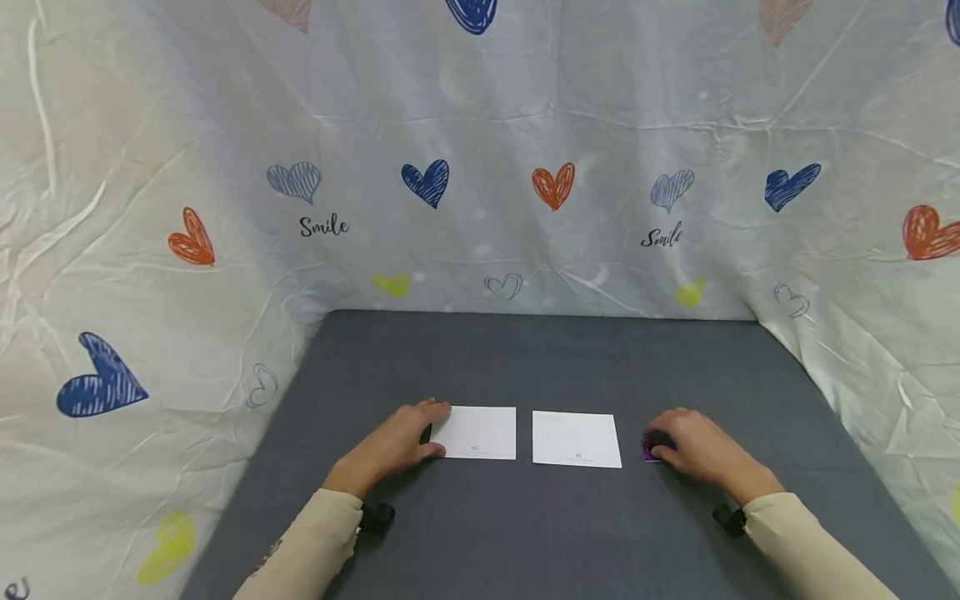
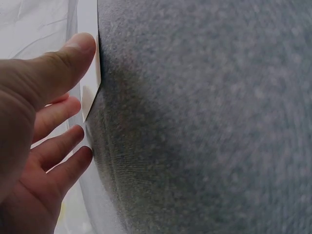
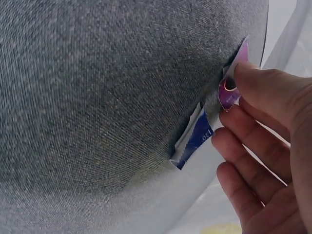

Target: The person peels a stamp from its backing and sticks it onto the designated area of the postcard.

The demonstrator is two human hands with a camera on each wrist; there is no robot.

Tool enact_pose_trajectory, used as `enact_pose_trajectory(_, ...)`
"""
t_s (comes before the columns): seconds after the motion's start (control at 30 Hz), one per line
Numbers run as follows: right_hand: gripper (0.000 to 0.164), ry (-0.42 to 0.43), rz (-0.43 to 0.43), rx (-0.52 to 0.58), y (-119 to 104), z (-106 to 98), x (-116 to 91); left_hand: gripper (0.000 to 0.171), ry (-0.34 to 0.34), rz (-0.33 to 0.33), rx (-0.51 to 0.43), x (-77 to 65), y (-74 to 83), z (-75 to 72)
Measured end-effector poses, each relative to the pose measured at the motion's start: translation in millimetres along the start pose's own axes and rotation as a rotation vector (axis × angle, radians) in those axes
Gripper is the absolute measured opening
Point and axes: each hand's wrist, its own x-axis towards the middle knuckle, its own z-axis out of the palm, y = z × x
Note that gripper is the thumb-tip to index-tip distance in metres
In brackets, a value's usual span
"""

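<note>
Two white cards lie flat side by side on the dark grey tabletop. My left hand (image 1: 397, 446) rests at the outer edge of the left card (image 1: 480, 433), thumb and fingertips touching its left corners. In the left wrist view the thumb lies over the card's edge (image 2: 90, 97), with fairly straight fingers behind. Beyond the right card (image 1: 576, 440), my right hand (image 1: 697, 446) pinches a small purple stamp (image 3: 228, 95) with a toothed edge. Beside it in the right wrist view lies a blue stamp (image 3: 195, 139), its edge slightly raised; the hand hides it from the head view.
The dark grey tabletop (image 1: 525, 358) stretches behind and in front of the cards. A white curtain (image 1: 487, 92) printed with hearts hangs behind the table and down both sides. Each wrist wears a black strap-on device (image 1: 377, 518).
</note>
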Motion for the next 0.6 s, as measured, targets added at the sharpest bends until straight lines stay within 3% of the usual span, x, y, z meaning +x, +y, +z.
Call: enact_pose_trajectory(0.6,0.022,0.018,-0.049,0.027,3.7,3.7,3.8,0.066,-0.012,-0.031,0.018,0.1,1.2,2.3)
